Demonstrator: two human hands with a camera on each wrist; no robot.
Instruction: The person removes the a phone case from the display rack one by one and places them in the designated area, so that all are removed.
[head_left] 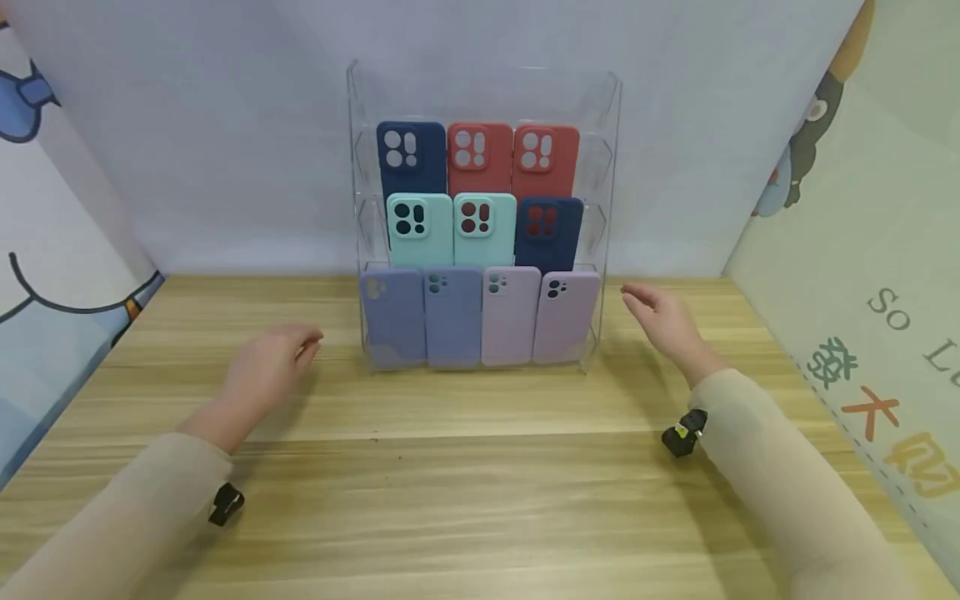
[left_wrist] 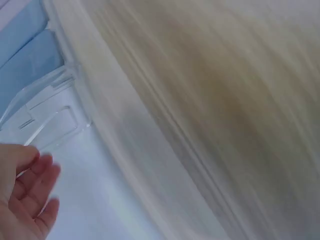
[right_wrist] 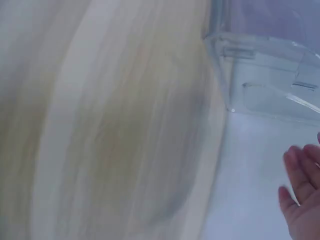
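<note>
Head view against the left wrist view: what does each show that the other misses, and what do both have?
Only the head view shows the phone cases in three rows, the right hand beside the rack, and both sleeves. Only the left wrist view shows the left hand's fingers close up, straight and holding nothing, next to the rack's lower side wall. Both show the clear rack, the wooden table and the left hand.

Wooden tabletop in a walled corner

The pale-grained tabletop met a plain grey-white back wall; cartoon-printed panels stood on both sides under soft, even light.
</note>
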